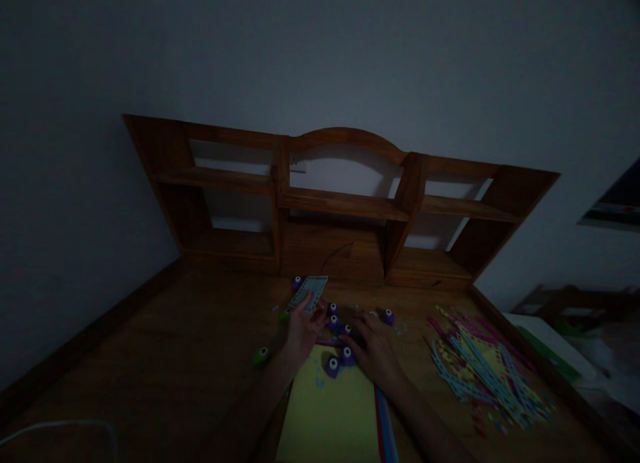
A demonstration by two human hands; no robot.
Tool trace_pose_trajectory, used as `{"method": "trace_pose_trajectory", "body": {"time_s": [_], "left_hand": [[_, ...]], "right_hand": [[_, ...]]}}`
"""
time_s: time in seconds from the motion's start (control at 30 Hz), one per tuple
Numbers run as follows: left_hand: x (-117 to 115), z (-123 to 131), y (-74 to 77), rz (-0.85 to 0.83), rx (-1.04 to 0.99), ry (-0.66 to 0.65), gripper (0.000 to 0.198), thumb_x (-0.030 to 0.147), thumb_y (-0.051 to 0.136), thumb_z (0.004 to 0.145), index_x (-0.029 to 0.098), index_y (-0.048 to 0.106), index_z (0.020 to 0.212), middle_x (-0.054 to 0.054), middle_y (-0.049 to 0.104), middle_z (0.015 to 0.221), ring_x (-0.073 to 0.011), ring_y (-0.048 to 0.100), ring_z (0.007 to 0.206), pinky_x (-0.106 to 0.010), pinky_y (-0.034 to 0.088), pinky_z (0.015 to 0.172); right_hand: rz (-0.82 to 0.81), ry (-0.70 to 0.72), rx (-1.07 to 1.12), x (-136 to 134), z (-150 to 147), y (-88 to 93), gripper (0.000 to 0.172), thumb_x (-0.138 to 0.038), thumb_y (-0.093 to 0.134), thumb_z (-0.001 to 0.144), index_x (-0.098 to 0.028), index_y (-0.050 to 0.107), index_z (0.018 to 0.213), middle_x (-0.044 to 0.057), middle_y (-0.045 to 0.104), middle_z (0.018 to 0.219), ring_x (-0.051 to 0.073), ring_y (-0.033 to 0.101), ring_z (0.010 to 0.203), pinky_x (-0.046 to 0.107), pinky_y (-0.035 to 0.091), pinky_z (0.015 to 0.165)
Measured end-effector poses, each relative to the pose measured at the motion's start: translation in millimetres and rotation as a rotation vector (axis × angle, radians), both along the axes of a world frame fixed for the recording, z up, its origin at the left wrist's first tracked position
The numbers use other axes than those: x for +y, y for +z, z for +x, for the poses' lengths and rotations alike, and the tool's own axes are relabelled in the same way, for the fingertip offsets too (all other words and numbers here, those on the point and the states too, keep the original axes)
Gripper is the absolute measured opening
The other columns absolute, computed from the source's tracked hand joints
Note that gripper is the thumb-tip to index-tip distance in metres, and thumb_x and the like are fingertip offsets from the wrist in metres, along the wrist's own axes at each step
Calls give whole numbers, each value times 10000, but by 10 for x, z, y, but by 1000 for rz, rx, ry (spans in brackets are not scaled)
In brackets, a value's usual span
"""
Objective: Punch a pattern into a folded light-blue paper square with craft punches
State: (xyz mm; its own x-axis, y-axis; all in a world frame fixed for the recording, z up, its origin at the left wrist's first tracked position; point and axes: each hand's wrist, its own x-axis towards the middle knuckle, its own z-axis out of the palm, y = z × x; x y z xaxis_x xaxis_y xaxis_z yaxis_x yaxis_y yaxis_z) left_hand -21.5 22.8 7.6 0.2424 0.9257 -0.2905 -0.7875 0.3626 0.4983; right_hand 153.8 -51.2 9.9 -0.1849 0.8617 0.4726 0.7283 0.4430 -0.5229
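Observation:
The scene is very dark. My left hand pinches a pale strip of punched paper and holds it up above the wooden desk. My right hand rests palm down, fingers curled over something among several small purple paper punches; what it grips is hidden. A yellow paper sheet lies under both wrists, with blue and red sheets along its right edge.
A green punch sits left of my left arm. A heap of coloured punched paper strips covers the desk's right side. A wooden hutch with shelves stands at the back. A white cable curves at the near left.

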Motion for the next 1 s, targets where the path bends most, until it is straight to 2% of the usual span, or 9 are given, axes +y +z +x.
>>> {"method": "trace_pose_trajectory", "body": {"time_s": [0.2,0.33,0.43,0.53,0.63,0.7,0.8,0.9,1.0], "left_hand": [[-49,27,84,5,39,14,205,238,736,710,136,600,826,-12,615,718,-126,610,629,-255,502,592],[-43,37,66,9,56,-2,209,249,729,720,138,612,854,-17,631,736,-136,625,661,-260,514,604],[-44,61,41,48,93,2,242,241,737,713,149,623,905,-28,660,802,-135,630,685,-261,521,639],[-99,110,35,118,196,-39,305,253,754,693,166,626,955,-33,681,876,-143,636,694,-266,520,635],[-187,164,47,214,321,-103,354,339,744,700,164,631,986,-49,691,894,-164,635,674,-277,508,590],[-231,187,52,275,387,-110,394,397,733,704,160,637,1004,-61,696,923,-178,641,696,-290,510,607],[-247,198,40,293,477,-65,462,455,734,686,164,639,1032,-66,698,968,-191,650,752,-303,516,667],[-225,199,14,296,527,0,485,509,713,689,156,632,1012,-63,698,918,-188,647,756,-295,509,686],[-205,208,-5,337,555,-4,466,578,626,744,145,625,917,-51,674,790,-151,589,586,-267,469,554]], "right_hand": [[6,-51,-142,25,63,-95,292,-252,624,831,-258,614,1122,81,576,1157,274,509,1082,455,353,976],[0,-89,-102,38,66,-122,174,-250,619,826,-226,624,999,86,601,1081,287,510,1058,490,323,973],[-49,-165,169,28,43,-84,179,-329,612,837,-197,590,957,74,619,949,250,555,936,417,411,863],[-113,-196,656,12,53,-2,293,-381,642,816,-205,541,1027,39,621,892,191,581,808,312,460,708],[-180,-151,1082,16,115,72,464,-359,657,812,-277,477,1232,-4,620,869,132,567,676,245,442,585],[-261,-88,1271,45,181,83,502,-348,652,817,-311,473,1285,-14,624,842,112,555,622,232,442,553],[-352,-10,1448,109,280,45,373,-325,684,782,-279,614,1145,5,653,898,123,604,720,246,506,635],[-343,6,1555,143,324,15,206,-271,735,722,-244,692,921,8,666,1007,156,620,949,284,523,849],[-413,50,1618,124,303,41,205,-223,779,671,-210,689,855,25,678,1037,190,607,1057,311,474,976]]}}
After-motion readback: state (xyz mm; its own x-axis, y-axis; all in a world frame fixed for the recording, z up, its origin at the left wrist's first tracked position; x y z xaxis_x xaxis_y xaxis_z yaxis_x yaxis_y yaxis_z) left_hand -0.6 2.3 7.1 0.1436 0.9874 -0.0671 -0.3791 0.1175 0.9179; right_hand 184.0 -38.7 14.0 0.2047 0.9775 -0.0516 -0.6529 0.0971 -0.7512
